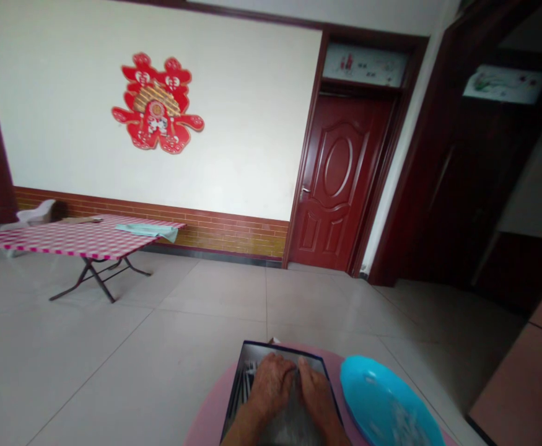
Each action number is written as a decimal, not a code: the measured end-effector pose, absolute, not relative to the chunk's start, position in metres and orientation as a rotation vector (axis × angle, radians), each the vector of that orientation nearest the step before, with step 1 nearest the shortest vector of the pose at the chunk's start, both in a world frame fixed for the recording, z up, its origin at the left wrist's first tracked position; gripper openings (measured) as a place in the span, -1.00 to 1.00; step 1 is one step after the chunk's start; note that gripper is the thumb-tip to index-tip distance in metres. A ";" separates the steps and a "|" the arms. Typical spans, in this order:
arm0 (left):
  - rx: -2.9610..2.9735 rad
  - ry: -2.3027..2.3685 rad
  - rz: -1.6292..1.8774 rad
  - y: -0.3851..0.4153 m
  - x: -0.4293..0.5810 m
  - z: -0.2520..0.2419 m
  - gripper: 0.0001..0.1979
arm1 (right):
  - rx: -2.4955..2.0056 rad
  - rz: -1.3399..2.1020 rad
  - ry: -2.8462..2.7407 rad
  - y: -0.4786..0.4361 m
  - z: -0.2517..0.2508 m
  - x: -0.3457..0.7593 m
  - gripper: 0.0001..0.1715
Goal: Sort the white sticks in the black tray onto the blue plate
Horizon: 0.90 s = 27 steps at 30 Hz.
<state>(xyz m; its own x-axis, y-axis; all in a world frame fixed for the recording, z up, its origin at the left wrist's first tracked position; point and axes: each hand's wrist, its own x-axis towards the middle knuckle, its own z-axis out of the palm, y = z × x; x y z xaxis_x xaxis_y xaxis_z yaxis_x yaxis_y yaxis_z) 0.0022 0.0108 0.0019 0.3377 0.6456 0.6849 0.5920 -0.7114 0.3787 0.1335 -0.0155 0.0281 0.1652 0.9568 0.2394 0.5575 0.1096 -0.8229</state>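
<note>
My left hand (272, 385) and my right hand (316, 391) are close together inside an open shallow box (327, 378) with a dark rim and pale inner walls. The fingers of both hands are bent and drawn together, their tips nearly meeting near the far end. What they pinch, if anything, is hidden. Along the box's left side lie several thin, light and dark strips (246, 384), too blurred to name. Between my wrists shows a greyish, clear-looking material (293, 424). The box rests on a pink round surface (212, 412).
Right of the box stands a bright blue plastic basin (363, 387) holding small clear pieces (407, 427). Farther left is a folding table (75, 238) with a checked cover and a pale green cloth (145, 230). A pinkish cabinet (521, 378) stands at right; a red door (338, 179) is ahead.
</note>
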 end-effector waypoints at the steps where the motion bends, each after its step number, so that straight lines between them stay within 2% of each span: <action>1: 2.524 1.171 1.319 0.011 0.002 0.003 -0.76 | -1.543 0.576 -1.511 -0.016 0.030 0.132 -0.28; 5: 2.544 1.170 1.379 0.007 0.002 0.009 -0.75 | -1.441 0.612 -1.543 -0.017 0.032 0.130 -0.33; 10: 2.379 1.326 1.580 -0.001 0.001 0.028 -0.75 | -1.545 0.571 -1.378 -0.012 0.027 0.137 -0.39; 14: 1.930 1.588 1.346 0.003 -0.001 0.035 -0.57 | -1.498 0.738 -1.147 -0.012 0.030 0.135 -0.41; 17: 1.540 1.427 1.292 0.012 -0.004 0.032 -0.54 | -1.362 0.978 -1.111 -0.017 0.033 0.124 -0.40; 24: 0.723 0.818 1.319 0.017 -0.005 0.030 -0.72 | -1.218 1.539 -1.251 -0.022 0.023 0.094 -0.21; 27: 0.584 0.805 1.294 0.016 -0.006 0.033 -0.63 | -1.303 1.604 -1.312 -0.021 0.026 0.095 -0.16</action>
<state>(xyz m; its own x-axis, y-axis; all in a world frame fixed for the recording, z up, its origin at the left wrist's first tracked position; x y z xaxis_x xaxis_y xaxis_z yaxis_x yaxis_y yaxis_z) -0.0058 0.0158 0.0334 0.0749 0.9787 -0.1914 -0.6043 0.1972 0.7719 0.0947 -0.0213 0.0261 -0.2681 0.9236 -0.2742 0.0855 -0.2607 -0.9616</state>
